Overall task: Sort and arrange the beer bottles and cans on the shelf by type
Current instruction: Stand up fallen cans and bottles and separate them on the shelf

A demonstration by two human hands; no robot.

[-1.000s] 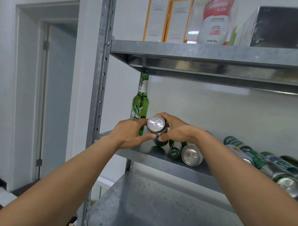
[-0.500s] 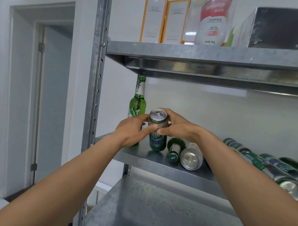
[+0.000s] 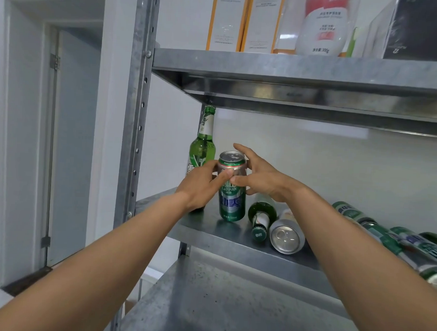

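**Green can stands by the bottle, one hand on it**

The green can (image 3: 231,198) stands upright on the middle shelf (image 3: 210,229), near its front lip, just right of the upright green bottle (image 3: 203,145). The left hand (image 3: 202,184) grips the can's upper part, its fingers curled round the left side and its thumb across the front. The right hand (image 3: 264,179) is spread, fingers straight behind the rim. Only its thumb tip touches the can.

The step in hand looks like seating the can. To do it well, the person should check that the base sits flat and far enough back from the lip, then let go straight outward so the can is not tipped.

Room is tight on both sides. The bottle on the left is close enough for the knuckles to knock. On the right a lying bottle (image 3: 261,216) points its cap forward just beside the can's foot, with a lying can (image 3: 287,234) next to it. More cans (image 3: 373,227) lie further right, partly behind the forearm. The upper shelf (image 3: 290,68) leaves little room above the bottle's cap, so tall items likely need tilting in. The steel post (image 3: 137,113) bounds the left end. The freest way out for both arms is back toward the person, above the lower shelf (image 3: 220,301).
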